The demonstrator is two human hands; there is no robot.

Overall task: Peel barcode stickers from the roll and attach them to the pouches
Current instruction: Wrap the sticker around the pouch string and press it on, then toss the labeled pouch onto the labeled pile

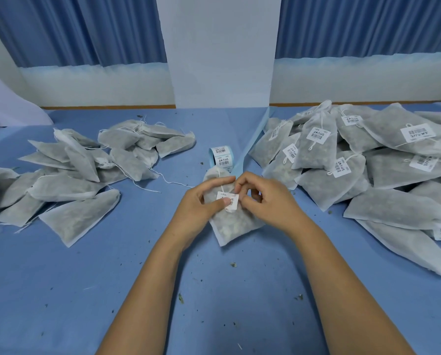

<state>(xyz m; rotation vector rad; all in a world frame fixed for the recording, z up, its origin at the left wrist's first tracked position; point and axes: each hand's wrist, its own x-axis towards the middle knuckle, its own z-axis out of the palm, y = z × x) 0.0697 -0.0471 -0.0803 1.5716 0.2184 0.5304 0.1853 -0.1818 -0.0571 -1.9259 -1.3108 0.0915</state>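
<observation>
Close in on the blue bench [214,290], the left hand [201,201] has its grip wrapped round a pouch [236,224], thumb flat on the barcode sticker [231,202]. The right hand [265,201] has its grip pinching the sticker's right edge. The print is a barcode plus some characters, too small to read. Just behind is the sticker roll [222,156] with the same labels. Further back there's an unlabelled pile [73,172] on the left and a labelled pile [368,162] on the right.

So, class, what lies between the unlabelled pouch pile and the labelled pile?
Head view: the sticker roll, its blue backing strip, and nearer, the left hand holding a pouch, the right hand pinching its sticker.
</observation>
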